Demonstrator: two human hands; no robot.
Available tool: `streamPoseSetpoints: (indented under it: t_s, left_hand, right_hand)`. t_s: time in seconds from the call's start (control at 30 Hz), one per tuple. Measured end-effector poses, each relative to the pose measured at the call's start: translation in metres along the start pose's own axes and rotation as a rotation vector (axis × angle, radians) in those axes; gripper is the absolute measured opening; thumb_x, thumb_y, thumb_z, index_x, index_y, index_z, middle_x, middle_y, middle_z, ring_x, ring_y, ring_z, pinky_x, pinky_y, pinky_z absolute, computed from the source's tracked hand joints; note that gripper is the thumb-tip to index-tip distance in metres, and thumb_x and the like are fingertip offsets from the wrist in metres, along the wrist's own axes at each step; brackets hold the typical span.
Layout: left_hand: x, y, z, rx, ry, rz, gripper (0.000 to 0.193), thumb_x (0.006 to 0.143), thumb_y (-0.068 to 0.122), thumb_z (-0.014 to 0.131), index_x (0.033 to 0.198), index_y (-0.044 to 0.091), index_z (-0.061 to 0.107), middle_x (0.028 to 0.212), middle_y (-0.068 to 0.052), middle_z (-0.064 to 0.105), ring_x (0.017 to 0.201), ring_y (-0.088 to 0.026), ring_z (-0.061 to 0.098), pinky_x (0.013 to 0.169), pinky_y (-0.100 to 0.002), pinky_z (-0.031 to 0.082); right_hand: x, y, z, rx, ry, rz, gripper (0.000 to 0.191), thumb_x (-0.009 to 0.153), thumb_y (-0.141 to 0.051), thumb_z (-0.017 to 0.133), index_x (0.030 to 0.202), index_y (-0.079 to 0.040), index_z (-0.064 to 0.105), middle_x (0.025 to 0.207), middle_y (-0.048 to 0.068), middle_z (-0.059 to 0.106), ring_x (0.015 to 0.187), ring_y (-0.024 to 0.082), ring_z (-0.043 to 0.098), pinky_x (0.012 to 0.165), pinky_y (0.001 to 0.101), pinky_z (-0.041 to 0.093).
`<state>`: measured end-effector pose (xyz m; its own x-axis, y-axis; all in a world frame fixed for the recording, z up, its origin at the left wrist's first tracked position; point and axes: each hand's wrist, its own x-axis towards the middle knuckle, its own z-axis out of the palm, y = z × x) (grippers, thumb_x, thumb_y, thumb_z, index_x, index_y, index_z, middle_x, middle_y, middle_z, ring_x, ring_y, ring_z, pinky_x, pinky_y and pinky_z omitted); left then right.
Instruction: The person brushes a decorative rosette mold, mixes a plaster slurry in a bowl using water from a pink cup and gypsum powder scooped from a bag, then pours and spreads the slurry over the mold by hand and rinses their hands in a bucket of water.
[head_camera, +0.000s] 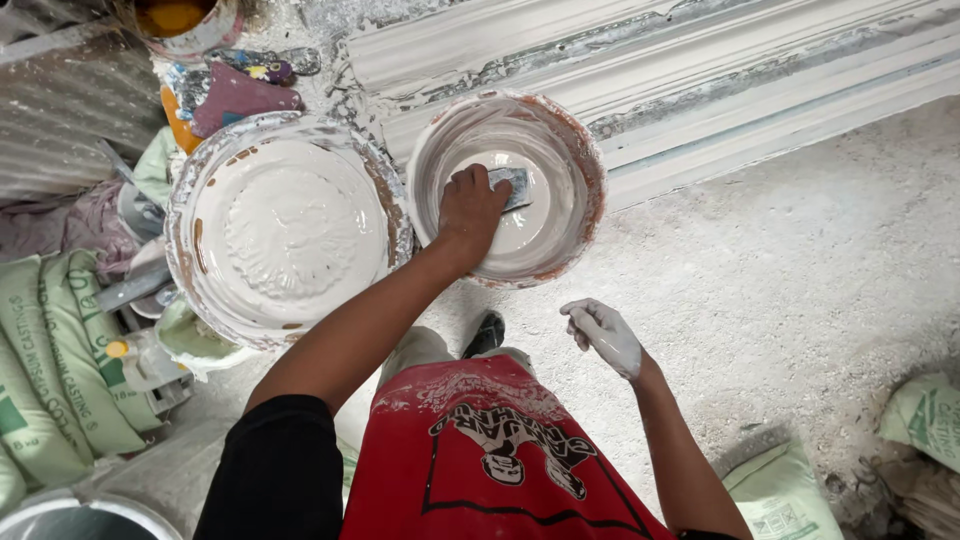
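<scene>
Left hand: the left hand (470, 207) reaches down inside a round plaster-smeared mixing bucket (575, 150), fingers curled closed around a small flat metal scraper (513, 184).
Scraper: its blade juts out past the knuckles, lying against the bucket's white-coated bottom.
Right hand: the plaster-whitened right hand (603, 335) hangs loose and half open, holding nothing, below the bucket and clear of its rim.
Beside the grip: a wide round white plaster ceiling-rose mould (290, 225) sits just beside the bucket, their rims nearly touching.
Beyond the grip: long white plaster cornice lengths (700, 70) lie past the bucket.
Far side: pale green sacks (50, 370) are stacked beyond the mould.
</scene>
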<state>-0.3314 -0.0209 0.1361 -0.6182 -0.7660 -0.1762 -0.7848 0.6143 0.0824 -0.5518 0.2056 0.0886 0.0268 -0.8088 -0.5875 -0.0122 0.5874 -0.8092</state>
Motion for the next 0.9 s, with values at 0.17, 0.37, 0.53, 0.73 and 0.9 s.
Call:
streamPoseSetpoints:
  t_s: [0.17,0.37,0.53,0.73,0.9]
  left_hand:
    - [0.001,0.008,0.005,-0.176,-0.186,-0.043,0.060,0.090,0.006,0.066,0.145,0.015,0.044,0.133,-0.026,0.051,0.127,-0.042,0.051,0.107,-0.049,0.045]
    - [0.021,0.001,-0.001,-0.626,-0.669,-0.327,0.102,0.080,0.010,0.064,0.163,0.009,0.003,0.129,-0.032,0.058,0.111,-0.041,0.062,0.102,-0.048,0.051]
    - [0.024,-0.011,-0.007,-0.924,-0.563,-0.347,0.086,0.086,0.006,0.047,0.159,-0.010,0.003,0.116,-0.039,0.062,0.093,-0.038,0.065,0.089,-0.054,0.051]
    - [-0.017,-0.016,-0.047,-1.321,-0.396,-0.301,0.060,0.091,0.008,0.044,0.148,-0.006,0.031,0.113,-0.029,0.062,0.089,-0.024,0.063,0.080,-0.038,0.056]
    - [-0.072,-0.030,-0.088,-1.671,-0.208,-0.376,0.051,0.090,0.011,0.042,0.141,0.005,0.037,0.117,-0.021,0.062,0.096,-0.021,0.069,0.085,-0.035,0.061]
  right_hand:
    - [0.019,0.000,-0.005,-0.002,-0.079,-0.011,0.036,0.104,-0.027,0.053,0.121,0.004,0.061,0.084,0.003,0.059,0.066,0.008,0.051,0.060,0.0234,0.047]
    - [0.028,-0.007,-0.013,-0.053,-0.112,-0.020,0.038,0.103,-0.028,0.053,0.123,0.004,0.060,0.084,0.004,0.058,0.065,0.008,0.051,0.060,0.0235,0.047]
    - [0.027,-0.010,-0.020,-0.088,-0.126,-0.021,0.038,0.102,-0.027,0.053,0.121,0.005,0.060,0.084,0.004,0.060,0.065,0.009,0.051,0.060,0.0239,0.047]
    - [0.024,-0.024,-0.012,-0.141,-0.185,-0.010,0.040,0.102,-0.030,0.054,0.122,0.004,0.061,0.083,0.004,0.059,0.066,0.010,0.051,0.060,0.0245,0.048]
    - [0.026,-0.045,0.018,-0.283,-0.362,0.002,0.039,0.101,-0.029,0.054,0.122,0.002,0.061,0.083,0.003,0.060,0.067,0.009,0.053,0.061,0.0247,0.048]
